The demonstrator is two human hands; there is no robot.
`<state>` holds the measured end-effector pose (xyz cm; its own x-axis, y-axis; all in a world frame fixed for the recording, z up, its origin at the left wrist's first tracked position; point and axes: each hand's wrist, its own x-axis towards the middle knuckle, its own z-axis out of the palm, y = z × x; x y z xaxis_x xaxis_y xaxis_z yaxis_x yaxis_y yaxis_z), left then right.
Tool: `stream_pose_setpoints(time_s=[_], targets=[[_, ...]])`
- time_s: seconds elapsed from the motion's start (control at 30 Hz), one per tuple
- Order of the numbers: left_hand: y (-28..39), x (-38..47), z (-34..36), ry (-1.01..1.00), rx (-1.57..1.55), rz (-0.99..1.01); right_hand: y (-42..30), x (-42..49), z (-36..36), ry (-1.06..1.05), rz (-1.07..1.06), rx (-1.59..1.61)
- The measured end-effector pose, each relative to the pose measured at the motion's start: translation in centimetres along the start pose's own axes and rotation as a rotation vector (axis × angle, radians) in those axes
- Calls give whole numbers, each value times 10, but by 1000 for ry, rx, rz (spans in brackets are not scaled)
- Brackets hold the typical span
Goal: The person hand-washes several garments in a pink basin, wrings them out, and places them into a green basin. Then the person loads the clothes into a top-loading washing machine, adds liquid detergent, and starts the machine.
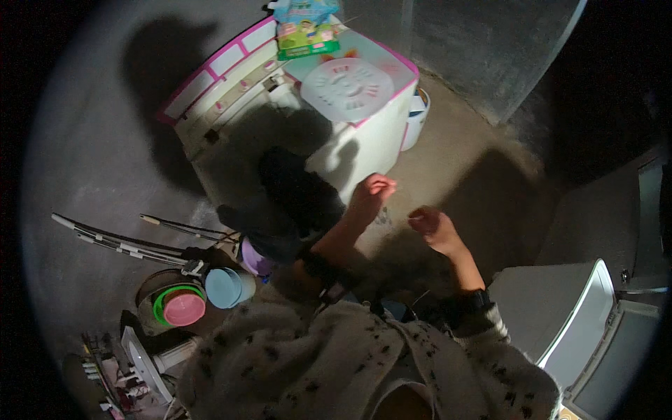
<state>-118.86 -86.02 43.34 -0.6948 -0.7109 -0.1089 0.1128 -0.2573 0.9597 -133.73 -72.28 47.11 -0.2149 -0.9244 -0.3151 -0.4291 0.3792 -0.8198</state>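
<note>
My left hand is in the air just off the front right corner of a white twin-tub washing machine with pink trim. Its fingers are curled in, and I see nothing in them. To its right, my right hand hangs over the floor, partly shadowed, with curled fingers; whether they close on anything is unclear. Dark cloth hangs at the front of the machine, beside my left forearm. A round perforated plastic disc lies on the machine's right-hand top, with a colourful detergent bag behind it.
A white bucket stands beside the machine. On the left are long poles, a purple basin, a blue bucket, a pink basin and a pedestal washbasin. An open white door or lid is at right.
</note>
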Motion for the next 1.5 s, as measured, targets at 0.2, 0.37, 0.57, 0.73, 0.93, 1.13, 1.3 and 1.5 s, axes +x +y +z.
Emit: stream_pose_setpoints(time_s=[0.2,0.37,0.57,0.73,0.93,1.13,1.3,1.5], targets=[[27,-36,-186,373,-27,-103,-71,182,153,-160,-88,-181],[32,-78,-257,448,-70,-142,-105,220,238,208,35,-194],[38,-74,-312,483,-40,-196,-105,257,242,151,17,-293],[47,-52,-337,454,0,-201,-92,281,205,12,-79,186],[80,-23,-325,387,52,-143,-196,225,90,-49,-256,987],[121,37,-268,59,824,652,-283,146,-12,-5,-577,772],[152,68,-192,-326,719,540,-290,80,-79,239,-729,551],[195,67,-84,-492,-381,109,-232,3,-144,685,-435,767]])
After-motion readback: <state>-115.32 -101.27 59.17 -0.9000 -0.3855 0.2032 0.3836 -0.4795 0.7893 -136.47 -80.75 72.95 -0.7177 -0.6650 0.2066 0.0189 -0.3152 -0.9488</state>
